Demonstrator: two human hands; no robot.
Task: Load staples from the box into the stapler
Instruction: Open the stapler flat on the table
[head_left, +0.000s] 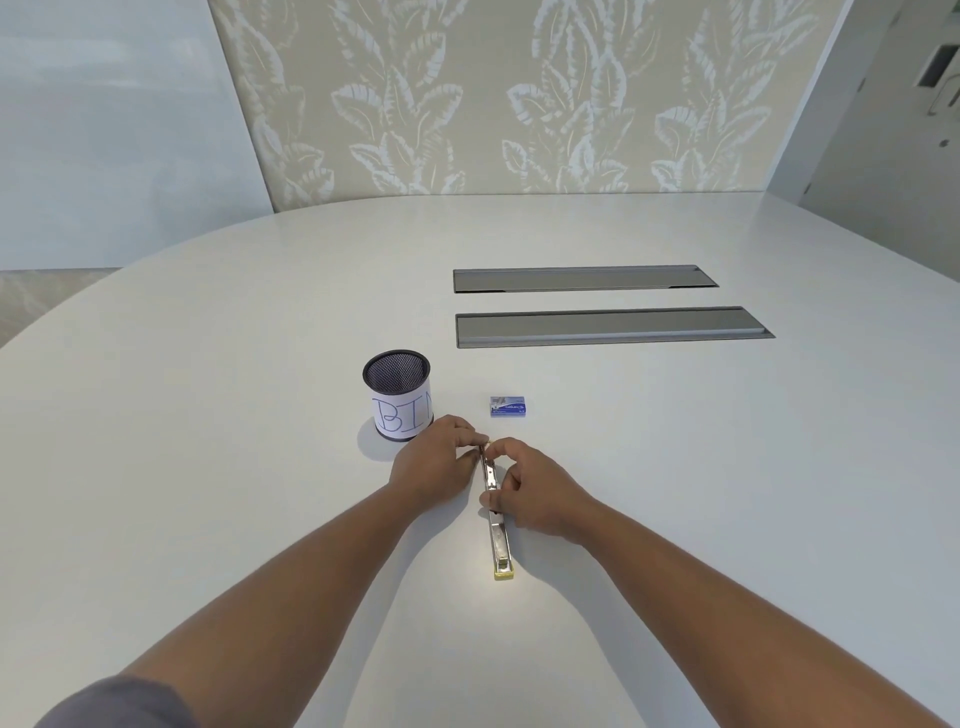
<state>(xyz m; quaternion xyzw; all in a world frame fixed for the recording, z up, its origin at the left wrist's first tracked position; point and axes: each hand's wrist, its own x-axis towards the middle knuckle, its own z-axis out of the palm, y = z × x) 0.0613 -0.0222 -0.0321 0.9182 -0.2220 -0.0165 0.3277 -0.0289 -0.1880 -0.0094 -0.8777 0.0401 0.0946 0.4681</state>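
Note:
The stapler (500, 540) lies flipped fully open on the white table (208, 415), a long metal strip running toward me with a yellow end nearest me. My left hand (434, 465) grips its far end from the left, fingers pinched at the tip. From the right, my right hand (530, 488) holds the stapler's middle, thumb and fingers closed over the metal channel. A small blue staple box (508, 406) sits closed on the table just beyond both hands, untouched. Whether staples lie in the channel cannot be told.
A black mesh cup (397, 395) with a paper label reading "BIN" stands left of the box, close to my left hand. Two grey recessed cable hatches (613, 327) lie further back on the right. A leaf-patterned wall rises behind the table.

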